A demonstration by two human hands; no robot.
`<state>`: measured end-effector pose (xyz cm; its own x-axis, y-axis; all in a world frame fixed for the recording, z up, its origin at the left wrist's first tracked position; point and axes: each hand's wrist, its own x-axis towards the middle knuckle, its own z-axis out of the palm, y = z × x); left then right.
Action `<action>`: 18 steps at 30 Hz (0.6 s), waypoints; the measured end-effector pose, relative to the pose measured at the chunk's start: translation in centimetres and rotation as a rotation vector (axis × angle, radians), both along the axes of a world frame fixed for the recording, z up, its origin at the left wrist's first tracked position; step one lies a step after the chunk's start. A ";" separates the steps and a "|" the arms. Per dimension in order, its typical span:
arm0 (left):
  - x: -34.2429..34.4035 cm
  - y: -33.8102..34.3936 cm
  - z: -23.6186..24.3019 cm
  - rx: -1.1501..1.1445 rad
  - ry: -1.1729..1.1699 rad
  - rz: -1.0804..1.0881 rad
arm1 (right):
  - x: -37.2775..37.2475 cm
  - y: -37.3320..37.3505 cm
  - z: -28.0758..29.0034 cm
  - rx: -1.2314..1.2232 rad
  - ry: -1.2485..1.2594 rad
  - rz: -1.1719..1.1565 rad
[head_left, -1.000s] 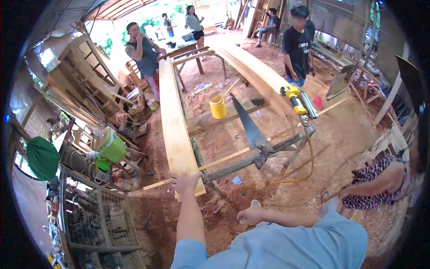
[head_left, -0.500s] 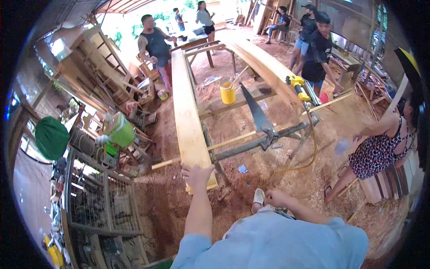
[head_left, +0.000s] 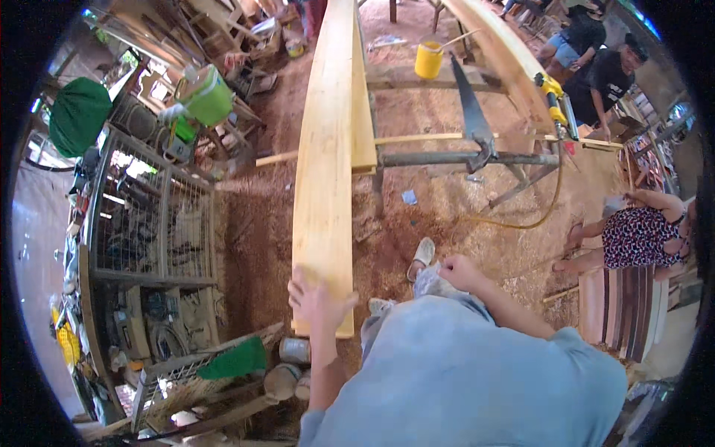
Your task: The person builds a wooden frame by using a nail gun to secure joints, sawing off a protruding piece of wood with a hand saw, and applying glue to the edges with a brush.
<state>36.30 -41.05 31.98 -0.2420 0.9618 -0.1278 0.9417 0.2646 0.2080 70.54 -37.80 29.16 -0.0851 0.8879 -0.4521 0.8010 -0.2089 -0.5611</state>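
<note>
A long, pale wooden plank (head_left: 325, 149) stretches away from me, its near end jutting toward my body. My left hand (head_left: 319, 302) spans that end, fingers at the left edge and thumb at the right edge, gripping it. Under it, a second plank (head_left: 363, 141) shows along the right side. Loosely curled beside my thigh, my right hand (head_left: 463, 273) is closed, with nothing visible in it. A handsaw (head_left: 469, 104) with a dark blade rests against the metal pipe (head_left: 439, 159) of the trestle, right of the planks.
A yellow container (head_left: 428, 61) with a stick stands on a crossbeam. On the right plank (head_left: 514, 45) lies a yellow power tool (head_left: 555, 100) with a hose (head_left: 553, 197) trailing down. A green bucket (head_left: 205, 97) and wire-mesh cabinet (head_left: 149, 208) stand left. Other people are at right.
The plank under my left hand has slid toward me, uncovering the second plank. My view has tilted down. My right hand stays by my thigh.
</note>
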 end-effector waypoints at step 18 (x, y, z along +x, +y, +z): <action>-3.3 0.7 -4.4 0.001 -0.188 0.726 | -14.3 27.6 0.4 0.273 0.627 -0.100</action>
